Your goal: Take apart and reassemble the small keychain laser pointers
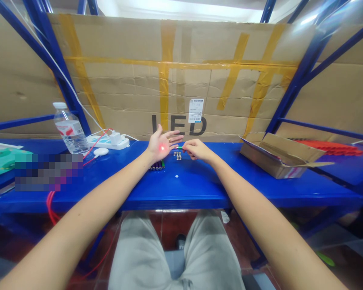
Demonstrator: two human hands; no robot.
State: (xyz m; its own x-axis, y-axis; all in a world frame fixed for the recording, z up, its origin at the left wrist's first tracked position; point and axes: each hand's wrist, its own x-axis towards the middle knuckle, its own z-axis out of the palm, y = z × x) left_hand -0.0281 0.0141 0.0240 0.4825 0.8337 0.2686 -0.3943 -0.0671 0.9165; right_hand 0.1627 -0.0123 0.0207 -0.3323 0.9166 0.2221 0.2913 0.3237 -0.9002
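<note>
My left hand (162, 143) is held up over the blue table (199, 185), palm facing right, fingers spread apart. A bright red light spot glows on its palm. My right hand (196, 150) is closed on a small green pen-like laser pointer (179, 148), whose tip points at the left palm. Below the left hand lie several dark pen-like sticks (157, 165) side by side on the table. A cluster of tiny metal parts (178, 155) sits just under the right hand's fingers, and a small white dot (176, 176) lies nearer to me.
A water bottle (70, 129) stands at the left, next to a white power strip (109, 141) with a red cable and a white mouse-like item (101, 152). An open cardboard box (278, 155) sits at the right. A taped cardboard sheet (175, 76) forms the back wall.
</note>
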